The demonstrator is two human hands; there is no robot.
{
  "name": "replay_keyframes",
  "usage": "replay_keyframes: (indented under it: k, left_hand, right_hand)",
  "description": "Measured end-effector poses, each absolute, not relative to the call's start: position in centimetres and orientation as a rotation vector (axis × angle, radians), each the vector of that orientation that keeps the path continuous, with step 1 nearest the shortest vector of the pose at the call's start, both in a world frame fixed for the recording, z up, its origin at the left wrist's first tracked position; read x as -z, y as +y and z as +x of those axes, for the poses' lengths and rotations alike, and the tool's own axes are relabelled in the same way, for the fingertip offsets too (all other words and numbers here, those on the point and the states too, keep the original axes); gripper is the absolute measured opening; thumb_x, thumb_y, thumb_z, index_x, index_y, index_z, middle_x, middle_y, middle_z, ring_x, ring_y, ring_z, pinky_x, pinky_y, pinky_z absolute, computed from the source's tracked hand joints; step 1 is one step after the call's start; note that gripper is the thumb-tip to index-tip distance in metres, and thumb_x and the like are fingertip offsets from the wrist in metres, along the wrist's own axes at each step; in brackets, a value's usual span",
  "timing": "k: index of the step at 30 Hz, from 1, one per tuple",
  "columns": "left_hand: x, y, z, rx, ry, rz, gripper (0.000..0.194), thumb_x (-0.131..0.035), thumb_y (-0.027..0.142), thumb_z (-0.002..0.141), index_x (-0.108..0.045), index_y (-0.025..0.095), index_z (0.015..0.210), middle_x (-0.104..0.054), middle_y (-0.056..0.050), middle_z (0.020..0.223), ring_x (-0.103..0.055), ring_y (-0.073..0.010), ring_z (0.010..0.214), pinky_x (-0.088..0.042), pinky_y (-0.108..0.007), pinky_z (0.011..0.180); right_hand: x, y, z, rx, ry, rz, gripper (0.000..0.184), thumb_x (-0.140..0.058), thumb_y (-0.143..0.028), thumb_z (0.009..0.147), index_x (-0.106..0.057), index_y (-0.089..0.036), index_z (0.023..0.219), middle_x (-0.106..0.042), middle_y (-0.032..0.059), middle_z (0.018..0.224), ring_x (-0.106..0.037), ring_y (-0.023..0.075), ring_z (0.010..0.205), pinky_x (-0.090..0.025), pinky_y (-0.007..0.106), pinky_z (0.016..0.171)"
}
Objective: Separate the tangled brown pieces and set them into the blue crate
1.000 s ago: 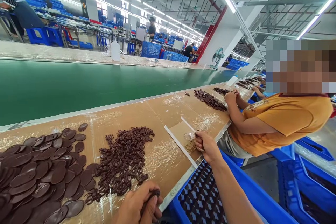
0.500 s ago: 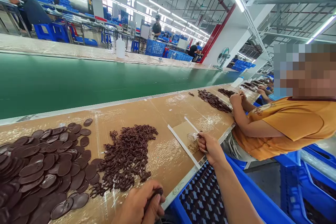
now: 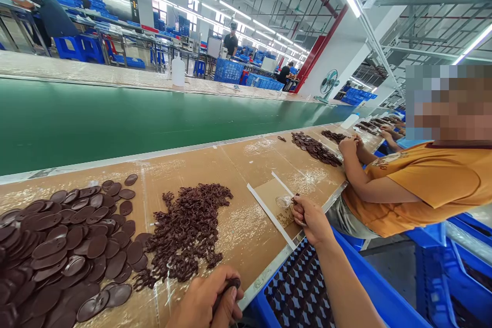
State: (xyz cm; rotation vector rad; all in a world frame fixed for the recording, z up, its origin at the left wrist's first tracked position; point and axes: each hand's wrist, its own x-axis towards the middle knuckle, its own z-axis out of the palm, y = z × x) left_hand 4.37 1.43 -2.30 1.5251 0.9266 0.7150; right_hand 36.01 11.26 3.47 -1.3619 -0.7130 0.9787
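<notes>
My left hand (image 3: 205, 301) is at the bench's near edge, fingers closed around a dark oval piece (image 3: 226, 287). My right hand (image 3: 309, 218) rests farther right on the cardboard, pinching a small dark part next to a clear round dish (image 3: 283, 201). A heap of small brown clip-like parts (image 3: 188, 230) lies between the hands. To the left spreads a pile of brown oval discs (image 3: 57, 251).
A green conveyor belt (image 3: 134, 118) runs behind the cardboard-covered bench (image 3: 238, 164). A person in an orange shirt (image 3: 423, 184) works at my right with more brown pieces (image 3: 315, 148). A blue crate (image 3: 307, 287) of dark parts sits below the bench edge.
The view has shifted slightly, so everything sits a little lower and to the right. Both hands keep their grips and places on the bench.
</notes>
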Motion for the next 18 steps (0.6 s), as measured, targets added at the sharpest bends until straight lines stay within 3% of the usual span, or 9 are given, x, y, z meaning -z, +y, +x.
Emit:
replay_keyframes:
  k: [18]
  left_hand:
    - [1.76,1.72,4.25,-0.646,0.913,1.575,0.042,-0.036,0.059,0.099,-0.059,0.025,0.107,-0.080,-0.009,0.089,-0.074,-0.0195,0.071,-0.059,-0.029,0.066]
  right_hand:
    - [-3.24,11.45,35.69,-0.930,-0.686,-1.322,0.044,-0.088,-0.040,0.067,-0.049,-0.020,0.064,-0.037,-0.0110,0.051,-0.033,0.0038,0.040,-0.025,0.013,0.033]
